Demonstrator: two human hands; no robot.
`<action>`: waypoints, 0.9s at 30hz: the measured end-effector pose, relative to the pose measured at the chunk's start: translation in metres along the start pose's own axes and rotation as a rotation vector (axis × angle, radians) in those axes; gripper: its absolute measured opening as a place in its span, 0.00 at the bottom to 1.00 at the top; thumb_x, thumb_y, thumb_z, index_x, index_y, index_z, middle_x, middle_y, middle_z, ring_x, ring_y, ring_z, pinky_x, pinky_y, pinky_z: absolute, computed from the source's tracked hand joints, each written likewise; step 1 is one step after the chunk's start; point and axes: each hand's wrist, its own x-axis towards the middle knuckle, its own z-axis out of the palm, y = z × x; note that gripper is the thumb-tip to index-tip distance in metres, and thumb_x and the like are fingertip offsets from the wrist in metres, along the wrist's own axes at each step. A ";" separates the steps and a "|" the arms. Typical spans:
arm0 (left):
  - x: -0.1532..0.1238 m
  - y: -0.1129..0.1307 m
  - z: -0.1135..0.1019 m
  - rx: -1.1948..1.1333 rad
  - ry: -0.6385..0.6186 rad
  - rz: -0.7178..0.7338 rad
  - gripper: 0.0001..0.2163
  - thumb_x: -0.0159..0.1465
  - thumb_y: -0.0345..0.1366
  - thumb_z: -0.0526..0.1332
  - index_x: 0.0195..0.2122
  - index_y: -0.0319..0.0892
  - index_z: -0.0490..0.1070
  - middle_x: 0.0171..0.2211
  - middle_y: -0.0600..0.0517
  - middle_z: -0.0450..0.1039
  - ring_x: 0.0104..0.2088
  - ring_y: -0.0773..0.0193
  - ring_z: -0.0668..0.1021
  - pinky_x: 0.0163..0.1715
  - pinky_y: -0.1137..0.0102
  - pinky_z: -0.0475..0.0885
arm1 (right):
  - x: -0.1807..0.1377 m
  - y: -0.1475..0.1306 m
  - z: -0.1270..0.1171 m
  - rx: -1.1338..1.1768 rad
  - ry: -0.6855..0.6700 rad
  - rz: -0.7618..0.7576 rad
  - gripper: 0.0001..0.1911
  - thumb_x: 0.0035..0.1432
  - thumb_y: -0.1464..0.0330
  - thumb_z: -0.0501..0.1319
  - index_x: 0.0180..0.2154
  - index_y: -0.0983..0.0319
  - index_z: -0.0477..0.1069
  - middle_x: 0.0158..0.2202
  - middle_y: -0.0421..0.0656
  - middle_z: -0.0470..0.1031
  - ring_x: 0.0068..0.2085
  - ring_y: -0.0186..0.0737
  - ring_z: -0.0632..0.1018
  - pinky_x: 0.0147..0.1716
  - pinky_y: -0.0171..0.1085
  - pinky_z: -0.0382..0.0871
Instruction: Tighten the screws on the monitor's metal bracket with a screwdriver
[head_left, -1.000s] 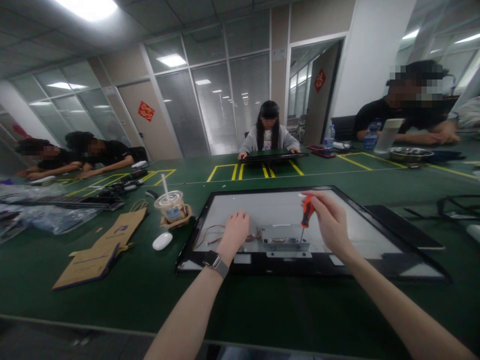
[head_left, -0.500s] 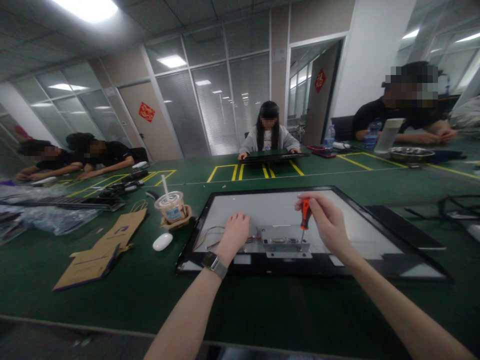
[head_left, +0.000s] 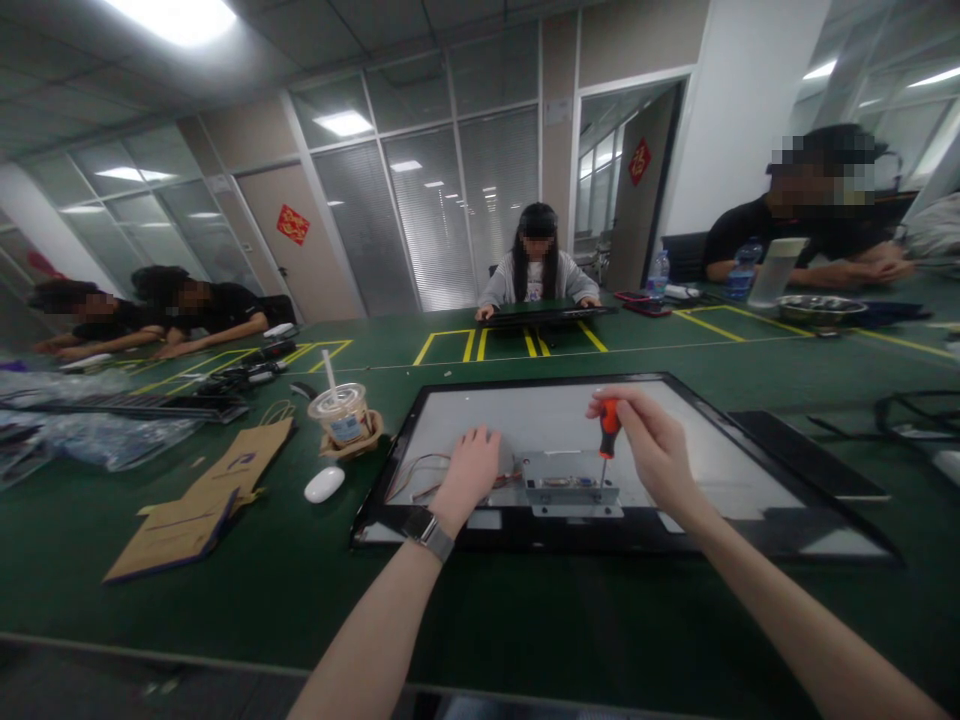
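Observation:
A black-framed display panel (head_left: 720,440) lies with its pale back up on the green table. Near its front edge sits a metal bracket (head_left: 546,468) carrying connector ports. My right hand (head_left: 656,440) is closed around the orange and black handle of a screwdriver (head_left: 610,430). The screwdriver stands almost upright, its shaft reaching down to the right part of the bracket; the tip is too small to make out. Flat on the panel, left of the bracket, rests my left hand (head_left: 472,465) with fingers stretched out. Thin cables (head_left: 420,480) run beside it.
Left of the panel are a white mouse (head_left: 325,485), a drink cup (head_left: 345,415) in a cardboard holder and a flattened paper bag (head_left: 206,490). A dark flat object (head_left: 802,455) lies at the right. Across the table a person (head_left: 537,265) holds another panel; several others sit around.
The screwdriver handle and my right hand have shifted very slightly to the left. My left hand stays on the panel.

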 end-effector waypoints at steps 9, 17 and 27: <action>0.000 0.000 -0.001 0.002 -0.004 0.003 0.16 0.66 0.24 0.51 0.54 0.37 0.64 0.52 0.39 0.69 0.52 0.53 0.73 0.49 0.62 0.69 | -0.001 -0.002 0.001 -0.046 -0.015 -0.033 0.10 0.64 0.63 0.57 0.41 0.57 0.76 0.33 0.44 0.76 0.34 0.41 0.76 0.32 0.41 0.71; 0.001 -0.001 0.003 0.017 -0.001 0.004 0.16 0.66 0.24 0.52 0.55 0.38 0.64 0.52 0.39 0.69 0.53 0.54 0.73 0.50 0.62 0.69 | -0.002 -0.003 0.003 -0.005 -0.033 -0.034 0.11 0.66 0.63 0.55 0.39 0.59 0.74 0.33 0.44 0.78 0.34 0.42 0.78 0.33 0.42 0.72; 0.000 -0.001 0.002 0.001 0.007 0.008 0.16 0.66 0.24 0.52 0.54 0.37 0.64 0.52 0.39 0.68 0.53 0.54 0.72 0.50 0.63 0.68 | 0.000 -0.004 0.000 -0.162 0.040 -0.166 0.08 0.61 0.66 0.60 0.36 0.56 0.78 0.32 0.43 0.72 0.35 0.43 0.74 0.35 0.43 0.67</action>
